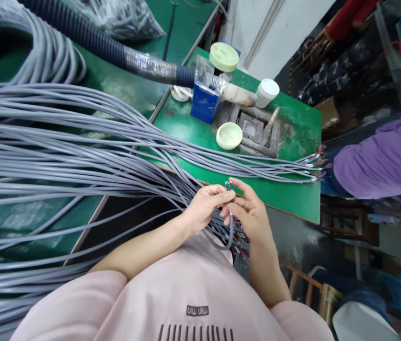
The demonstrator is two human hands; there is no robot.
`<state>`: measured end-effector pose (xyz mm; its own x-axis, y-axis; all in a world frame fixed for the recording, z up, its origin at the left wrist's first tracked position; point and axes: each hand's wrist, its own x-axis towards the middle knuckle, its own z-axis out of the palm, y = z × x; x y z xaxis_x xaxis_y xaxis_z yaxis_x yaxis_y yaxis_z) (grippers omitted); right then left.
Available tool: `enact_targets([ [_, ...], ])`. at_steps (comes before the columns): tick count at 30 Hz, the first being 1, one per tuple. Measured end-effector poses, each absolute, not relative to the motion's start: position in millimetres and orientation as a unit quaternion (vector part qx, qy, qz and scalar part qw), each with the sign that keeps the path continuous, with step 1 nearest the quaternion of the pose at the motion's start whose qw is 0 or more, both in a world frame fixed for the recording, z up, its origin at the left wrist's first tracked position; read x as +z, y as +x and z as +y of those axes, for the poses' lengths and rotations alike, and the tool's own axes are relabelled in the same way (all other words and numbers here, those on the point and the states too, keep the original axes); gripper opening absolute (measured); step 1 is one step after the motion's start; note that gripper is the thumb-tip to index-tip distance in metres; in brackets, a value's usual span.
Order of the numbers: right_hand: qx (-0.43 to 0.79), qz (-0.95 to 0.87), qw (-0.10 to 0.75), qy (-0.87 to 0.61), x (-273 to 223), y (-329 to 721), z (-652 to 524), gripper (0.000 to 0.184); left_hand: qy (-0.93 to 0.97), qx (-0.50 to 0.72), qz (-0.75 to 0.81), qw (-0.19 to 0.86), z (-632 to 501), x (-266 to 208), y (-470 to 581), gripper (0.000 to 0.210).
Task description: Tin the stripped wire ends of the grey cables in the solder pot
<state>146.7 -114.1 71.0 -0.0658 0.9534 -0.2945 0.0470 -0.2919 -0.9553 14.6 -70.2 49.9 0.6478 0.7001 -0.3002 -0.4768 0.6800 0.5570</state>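
Note:
My left hand [209, 203] pinches the thin coloured wires at the end of a grey cable [231, 232] between thumb and fingers. Beside it, my right hand [252, 213] grips the same cable just below its stripped end, thumb and fingers closed on it. The small bare wire tips [228, 183] stick up above both hands. From there the cable loops down and back to the left under my hands. A bundle of like grey cables [250, 166] lies across the green table, its stripped ends near the right edge. More cable ends hang below my hands.
On the green table [293, 199] stand a framed solder pot [252, 128] with a wooden stick, a small round dish [229, 136], a white tub [267, 92] and a blue box [205, 102] under a ribbed hose [115, 52]. A person in purple [385, 156] is at the right.

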Motion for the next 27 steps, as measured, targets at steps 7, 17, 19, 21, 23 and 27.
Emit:
enact_targets([
  [7, 0.584, -0.436, 0.394, -0.560, 70, 148, -115, 0.059, 0.229, 0.334, 0.239, 0.883, -70, 46, 14, 0.036],
  [17, 0.591, -0.426, 0.402, -0.554, 68, 149, -116, 0.059, 0.232, 0.342, 0.238, 0.879, -72, 43, 13, 0.033],
  [19, 0.595, -0.423, 0.404, -0.551, 67, 148, -115, 0.060, 0.234, 0.338, 0.234, 0.881, -72, 43, 13, 0.033],
  [21, 0.597, -0.421, 0.406, -0.549, 68, 147, -114, 0.060, 0.238, 0.330, 0.231, 0.884, -72, 42, 14, 0.033],
  [23, 0.593, -0.419, 0.407, -0.554, 69, 149, -118, 0.061, 0.256, 0.331, 0.243, 0.875, -72, 41, 15, 0.032],
  [27, 0.531, -0.387, 0.407, -0.634, 68, 184, -149, 0.061, 0.383, 0.367, 0.312, 0.788, -65, 37, 11, 0.022],
])
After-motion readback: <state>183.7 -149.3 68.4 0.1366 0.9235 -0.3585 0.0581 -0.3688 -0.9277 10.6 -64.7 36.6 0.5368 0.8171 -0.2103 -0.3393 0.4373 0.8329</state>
